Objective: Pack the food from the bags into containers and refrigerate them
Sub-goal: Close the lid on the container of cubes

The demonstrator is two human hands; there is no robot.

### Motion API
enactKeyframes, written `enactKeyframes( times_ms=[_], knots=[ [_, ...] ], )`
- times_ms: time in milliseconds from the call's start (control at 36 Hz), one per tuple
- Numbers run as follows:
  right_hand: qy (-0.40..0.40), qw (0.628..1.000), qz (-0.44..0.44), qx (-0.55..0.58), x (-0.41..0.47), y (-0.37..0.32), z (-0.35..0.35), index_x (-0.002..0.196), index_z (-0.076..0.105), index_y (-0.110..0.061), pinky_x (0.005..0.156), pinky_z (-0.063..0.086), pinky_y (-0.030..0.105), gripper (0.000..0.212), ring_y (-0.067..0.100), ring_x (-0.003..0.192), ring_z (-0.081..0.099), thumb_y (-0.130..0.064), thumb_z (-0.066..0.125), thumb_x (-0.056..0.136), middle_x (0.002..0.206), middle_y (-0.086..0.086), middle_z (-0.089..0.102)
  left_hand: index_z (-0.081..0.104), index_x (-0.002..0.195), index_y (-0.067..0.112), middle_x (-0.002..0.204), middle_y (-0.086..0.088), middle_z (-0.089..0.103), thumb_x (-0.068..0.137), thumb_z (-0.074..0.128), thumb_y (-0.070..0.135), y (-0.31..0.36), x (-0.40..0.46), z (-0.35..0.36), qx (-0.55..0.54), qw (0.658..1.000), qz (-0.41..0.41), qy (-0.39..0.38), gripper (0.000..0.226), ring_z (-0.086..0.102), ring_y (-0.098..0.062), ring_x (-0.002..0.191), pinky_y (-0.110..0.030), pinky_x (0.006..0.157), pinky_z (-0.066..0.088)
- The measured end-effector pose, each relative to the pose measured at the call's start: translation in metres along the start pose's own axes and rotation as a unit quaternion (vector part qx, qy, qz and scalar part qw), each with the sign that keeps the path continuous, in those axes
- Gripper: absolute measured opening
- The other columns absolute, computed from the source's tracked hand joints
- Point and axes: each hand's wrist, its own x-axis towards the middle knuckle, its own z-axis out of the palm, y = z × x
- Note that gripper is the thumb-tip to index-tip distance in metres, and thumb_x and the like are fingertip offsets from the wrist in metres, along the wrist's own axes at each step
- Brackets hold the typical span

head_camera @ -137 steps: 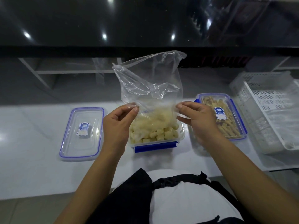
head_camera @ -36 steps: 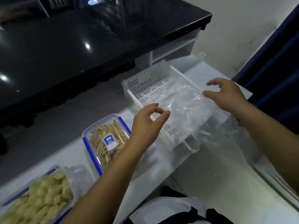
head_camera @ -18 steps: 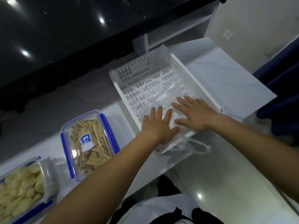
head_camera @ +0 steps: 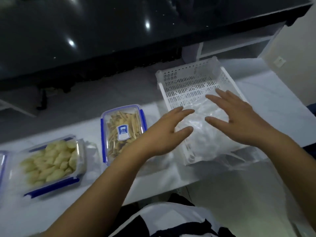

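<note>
Empty clear plastic bags (head_camera: 203, 134) lie crumpled in a white slotted basket (head_camera: 184, 79) on the white counter. My left hand (head_camera: 164, 134) hovers at the basket's near left edge, fingers spread, holding nothing. My right hand (head_camera: 239, 120) hovers over the bags, fingers apart and empty too. Left of the basket stands a lidded blue-clipped container of pale brown sticks (head_camera: 122, 129). Further left an open container (head_camera: 51, 161) holds pale yellow chunks.
A loose container lid (head_camera: 2, 166) shows at the far left edge. A dark glossy raised countertop (head_camera: 119, 31) runs along the back. The counter's front edge is close to my body, with tiled floor to the right.
My hands pulled the bag off the yellow chunks, carried it right and pressed it flat in the basket. Both hands have now lifted off the bags and opened.
</note>
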Motion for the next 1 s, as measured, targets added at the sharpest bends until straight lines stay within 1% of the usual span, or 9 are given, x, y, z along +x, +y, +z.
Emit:
enactKeyframes(
  times_ms=[111, 194, 278, 389, 472, 556, 667, 889, 1000],
  knots=[
    [0.003, 0.996, -0.082, 0.047, -0.009, -0.076, -0.001, 0.152, 0.023, -0.050, 0.122, 0.009, 0.040, 0.071, 0.005, 0.153, -0.001, -0.070, 0.041, 0.086, 0.166, -0.020, 0.006, 0.024, 0.152, 0.054, 0.167, 0.021, 0.007, 0.097, 0.056, 0.053, -0.049, -0.078, -0.031, -0.015, 0.990, -0.050, 0.128, 0.064, 0.001, -0.001, 0.154, -0.045, 0.125, 0.021],
    [-0.015, 0.987, -0.149, 0.063, -0.009, -0.139, 0.024, 0.152, 0.025, -0.049, 0.120, 0.004, 0.032, 0.074, 0.001, 0.151, -0.004, -0.071, 0.042, 0.083, 0.165, -0.021, 0.008, 0.018, 0.153, 0.053, 0.168, 0.019, 0.002, 0.091, 0.051, 0.064, -0.094, -0.141, -0.046, 0.006, 0.971, -0.117, 0.210, 0.071, -0.004, -0.001, 0.154, -0.044, 0.126, 0.014],
    [-0.059, 0.973, -0.213, 0.058, -0.005, -0.201, 0.068, 0.153, 0.023, -0.045, 0.122, 0.004, 0.034, 0.076, 0.003, 0.152, -0.004, -0.063, 0.055, 0.087, 0.166, -0.016, 0.008, 0.018, 0.154, 0.053, 0.168, 0.019, 0.001, 0.079, 0.044, 0.076, -0.136, -0.205, -0.055, -0.031, 0.943, -0.194, 0.267, 0.083, -0.006, -0.002, 0.154, -0.047, 0.126, 0.015],
    [-0.159, 0.952, -0.259, -0.019, 0.002, -0.265, 0.137, 0.152, -0.007, -0.054, 0.124, -0.002, 0.046, 0.094, 0.008, 0.149, -0.026, -0.072, 0.055, 0.083, 0.165, -0.016, -0.019, 0.018, 0.156, 0.049, 0.169, 0.014, 0.003, 0.078, 0.046, 0.074, -0.189, -0.279, -0.057, -0.056, 0.899, -0.294, 0.319, 0.087, -0.002, -0.006, 0.155, -0.044, 0.126, 0.013],
    [-0.186, 0.932, -0.298, -0.082, 0.015, -0.304, 0.177, 0.144, -0.026, -0.059, 0.122, -0.008, 0.051, 0.112, 0.012, 0.146, -0.035, -0.077, 0.061, 0.075, 0.161, -0.015, -0.032, 0.017, 0.157, 0.043, 0.170, 0.005, 0.006, 0.087, 0.055, 0.064, -0.230, -0.323, -0.058, -0.054, 0.864, -0.367, 0.339, 0.083, 0.001, -0.014, 0.156, -0.043, 0.125, 0.010],
    [-0.185, 0.919, -0.322, -0.130, 0.037, -0.339, 0.203, 0.142, -0.031, -0.058, 0.119, -0.011, 0.053, 0.128, 0.018, 0.147, -0.034, -0.075, 0.070, 0.066, 0.160, -0.012, -0.034, 0.019, 0.159, 0.038, 0.170, -0.003, 0.007, 0.088, 0.064, 0.058, -0.272, -0.356, -0.063, -0.050, 0.831, -0.419, 0.362, 0.085, 0.005, -0.021, 0.156, -0.045, 0.124, 0.012],
    [-0.201, 0.906, -0.306, -0.213, 0.064, -0.375, 0.225, 0.136, -0.038, -0.059, 0.119, -0.008, 0.061, 0.139, 0.029, 0.149, -0.029, -0.078, 0.074, 0.056, 0.162, -0.005, -0.032, 0.015, 0.160, 0.034, 0.170, -0.009, 0.005, 0.083, 0.069, 0.062, -0.324, -0.383, -0.083, -0.019, 0.806, -0.466, 0.366, 0.099, 0.004, -0.027, 0.156, -0.048, 0.124, 0.013],
    [-0.183, 0.925, -0.244, -0.227, 0.071, -0.391, 0.247, 0.141, -0.029, -0.059, 0.120, 0.002, 0.061, 0.136, 0.034, 0.152, -0.008, -0.087, 0.063, 0.045, 0.167, -0.002, -0.012, -0.010, 0.159, 0.036, 0.169, -0.010, -0.012, 0.065, 0.063, 0.087, -0.395, -0.379, -0.120, 0.040, 0.809, -0.498, 0.309, 0.129, -0.006, -0.037, 0.155, -0.055, 0.123, 0.005],
    [-0.158, 0.937, -0.215, -0.224, 0.061, -0.398, 0.255, 0.141, -0.028, -0.059, 0.119, 0.008, 0.061, 0.134, 0.036, 0.151, -0.001, -0.087, 0.062, 0.045, 0.167, -0.001, -0.006, -0.018, 0.156, 0.039, 0.168, -0.013, -0.014, 0.060, 0.065, 0.090, -0.415, -0.366, -0.137, 0.058, 0.809, -0.518, 0.272, 0.137, -0.006, -0.040, 0.155, -0.057, 0.122, 0.006]
  ],
)
